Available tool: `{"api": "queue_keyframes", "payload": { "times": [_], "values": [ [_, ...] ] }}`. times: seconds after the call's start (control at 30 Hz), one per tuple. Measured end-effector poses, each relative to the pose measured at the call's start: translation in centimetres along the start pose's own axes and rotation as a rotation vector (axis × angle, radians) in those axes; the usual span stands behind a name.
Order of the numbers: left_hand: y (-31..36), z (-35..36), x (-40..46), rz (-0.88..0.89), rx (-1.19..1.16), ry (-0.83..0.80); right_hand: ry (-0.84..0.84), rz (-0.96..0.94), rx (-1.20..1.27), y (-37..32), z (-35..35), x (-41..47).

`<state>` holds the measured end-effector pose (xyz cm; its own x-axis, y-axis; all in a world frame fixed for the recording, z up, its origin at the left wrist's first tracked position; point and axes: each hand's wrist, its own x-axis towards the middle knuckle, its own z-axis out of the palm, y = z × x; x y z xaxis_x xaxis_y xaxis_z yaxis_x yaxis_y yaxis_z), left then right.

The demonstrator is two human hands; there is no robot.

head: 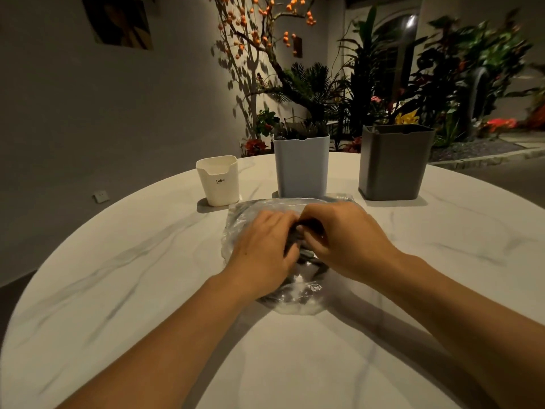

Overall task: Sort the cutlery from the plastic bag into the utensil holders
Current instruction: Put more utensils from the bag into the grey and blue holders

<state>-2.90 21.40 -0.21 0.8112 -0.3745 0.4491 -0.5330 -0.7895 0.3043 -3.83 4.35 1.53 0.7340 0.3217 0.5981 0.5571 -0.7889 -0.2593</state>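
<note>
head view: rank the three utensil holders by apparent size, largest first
1. dark grey holder, on the right: looks tallest and widest.
2. light blue-grey holder, in the middle: nearly as tall, clearly narrower.
3. white holder, on the left: plainly the shortest and smallest.
All three stand in a rough row across the table, so nearness barely skews this.

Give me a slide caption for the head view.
Both hands, left hand and right hand, work at the plastic bag before three utensil holders.

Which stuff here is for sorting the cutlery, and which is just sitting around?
For the job: plastic bag, white holder, blue-grey holder, dark grey holder, left hand, right hand.

Just around: plants, wall picture, table.
</note>
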Motion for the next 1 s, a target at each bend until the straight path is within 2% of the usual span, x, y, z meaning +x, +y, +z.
{"api": "queue_keyframes", "payload": {
  "times": [0.07,0.17,0.33,0.43,0.53,0.63,0.8,0.9,1.0],
  "values": [
    [-0.4,-0.1,-0.2,-0.039,-0.071,0.020,0.038,-0.093,0.082,-0.2,0.0,0.0],
    [-0.6,0.0,0.2,-0.010,-0.003,0.038,0.084,-0.131,0.252,-0.8,-0.1,0.0],
    [-0.4,0.4,0.5,0.049,-0.124,0.347,0.132,-0.026,0.506,-0.8,-0.2,0.0],
    [-0.1,0.2,0.7,0.065,-0.368,0.400,0.100,0.082,0.466,-0.2,0.3,0.1],
    [1.2,-0.5,0.6,0.081,-0.528,0.435,-0.037,0.079,0.329,0.0,1.0,0.0],
    [2.3,-1.0,0.6,-0.059,-0.773,0.470,-0.138,0.015,0.365,-0.7,1.6,-0.4],
    [2.1,-1.8,1.6,-0.312,-1.115,0.543,-0.115,0.035,0.401,-1.4,1.6,-0.3],
    [1.7,-1.7,1.9,-0.402,-1.104,0.506,-0.125,0.137,0.526,-1.5,1.3,-0.1],
    [1.5,-1.3,1.7,-0.466,-0.944,0.418,-0.069,0.233,0.561,-0.9,0.9,0.4]
  ]
}}
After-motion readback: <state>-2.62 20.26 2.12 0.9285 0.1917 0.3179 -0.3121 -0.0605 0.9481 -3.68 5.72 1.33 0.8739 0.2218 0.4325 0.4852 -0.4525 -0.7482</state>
